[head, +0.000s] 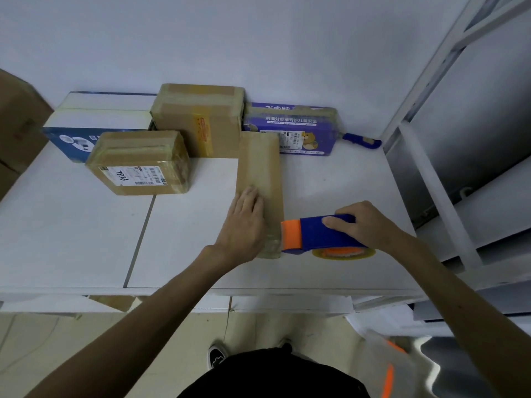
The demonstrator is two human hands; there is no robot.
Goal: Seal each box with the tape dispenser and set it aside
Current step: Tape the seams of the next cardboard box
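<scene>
Tape dispenser [319, 235]: blue and orange, low over the near part of the counter [330, 182]. Its orange nose is against the near right edge of the slim box [260, 168], and the tape roll shows underneath.
Right hand [365, 225]: fingers [336, 221] curled round the dispenser's blue body in a firm hold.
Left hand [244, 225]: laid flat on the near half of the slim box. Its fingers are straight and together, pressing down and gripping nothing.
Slim box: brown and long, lying flat mid-counter and running away from the person. A glossy band along its top looks like tape.
Step in hand: probably taping this box at its near end. I cannot tell whether a strip is starting or finishing.
Next move: likely needs the left hand to keep the box pinned while the dispenser presses the tape down over the near edge and tears it off cleanly. After that the box can go with the others.
Labelled box [138, 165]: brown and taped, to the left, well apart from the hands.
Tall brown box [198, 119]: behind, touching the far end of the slim box.
Purple box [290, 127]: against the wall, to the right of the tall one.
Blue-and-white box [94, 116]: far left, by the wall.
Blue-handled tool [362, 140]: on the counter, just beside the purple box.
</scene>
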